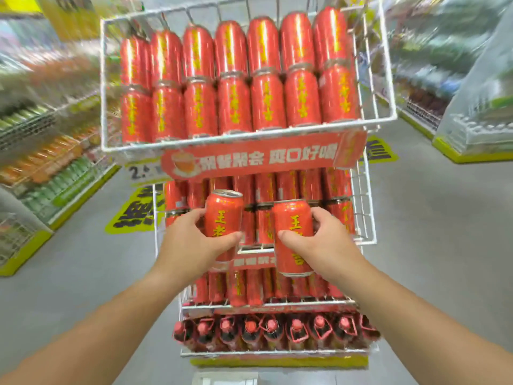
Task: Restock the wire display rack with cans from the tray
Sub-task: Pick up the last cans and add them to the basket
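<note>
View from a head-worn camera, looking down a white wire display rack [102, 84] standing on a grey shop floor [430, 218]. Two bare arms reach forward to the rack's middle tier, each hand holding one red can with yellow characters running down its side.

The left hand [191, 240] has its fingers and thumb wrapped round the lower half of the left can [223, 211]. This can stands upright, long axis vertical, with its silver lid pointing up and leaning slightly to the right.

The right hand [330, 240] grips the right can [291, 245] from the right side, with the thumb across the front. It is also upright, top end up, and sits a little lower than the other can. The two cans are near each other but not touching, both just in front of the middle tier's front edge.

The top basket holds two packed rows of stocked cans [233, 107], tops up. A red banner [249, 159] hangs along its front edge. More cans fill the tiers below, and red-capped bottles [272, 332] line the bottom tier. Blurred store shelves [41, 162] flank the aisle.
</note>
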Motion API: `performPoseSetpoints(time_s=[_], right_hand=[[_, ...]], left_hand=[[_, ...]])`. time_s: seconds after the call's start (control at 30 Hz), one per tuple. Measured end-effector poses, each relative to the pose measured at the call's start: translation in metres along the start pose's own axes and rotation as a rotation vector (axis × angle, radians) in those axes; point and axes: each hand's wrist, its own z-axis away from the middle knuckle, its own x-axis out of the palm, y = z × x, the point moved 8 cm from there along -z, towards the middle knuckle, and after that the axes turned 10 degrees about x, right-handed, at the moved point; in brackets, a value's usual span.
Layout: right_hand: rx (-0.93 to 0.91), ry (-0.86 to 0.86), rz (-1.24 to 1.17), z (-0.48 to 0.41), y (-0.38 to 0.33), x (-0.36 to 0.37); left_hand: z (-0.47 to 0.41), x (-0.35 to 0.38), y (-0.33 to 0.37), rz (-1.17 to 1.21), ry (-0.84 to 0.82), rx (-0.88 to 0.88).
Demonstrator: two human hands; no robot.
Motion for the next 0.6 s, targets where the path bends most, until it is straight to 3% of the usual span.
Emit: performPoseSetpoints(time_s=[0.33, 0.6], right_hand=[[-0.162, 0.045, 0.054, 0.011, -0.190, -0.006], [-0.159, -0.033, 0.031, -0.037, -0.266, 0.020]], left_hand=[[-0.068, -0.159, 0.100, 0.046, 0.164, 0.142], [-0.123, -0.199, 0.082, -0.031, 0.188, 0.027]])
